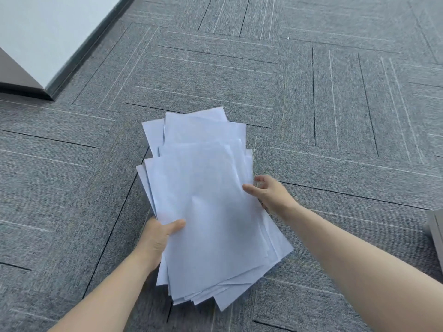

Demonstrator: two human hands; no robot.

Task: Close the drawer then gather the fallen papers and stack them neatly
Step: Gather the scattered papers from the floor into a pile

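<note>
An untidy bundle of white papers (203, 207) is held above the grey carpet, its sheets fanned out with corners sticking out at the far and near ends. My left hand (159, 238) grips the bundle's left edge, thumb on top. My right hand (271, 192) pinches the right edge, thumb on the top sheet and fingers curled behind. No drawer shows in the head view.
Grey patterned carpet tiles (335, 104) cover the floor all around. A white wall with a dark baseboard (79, 53) runs along the upper left, with a dark furniture corner (16, 77) beside it. A grey object's edge (436, 231) shows at the right border.
</note>
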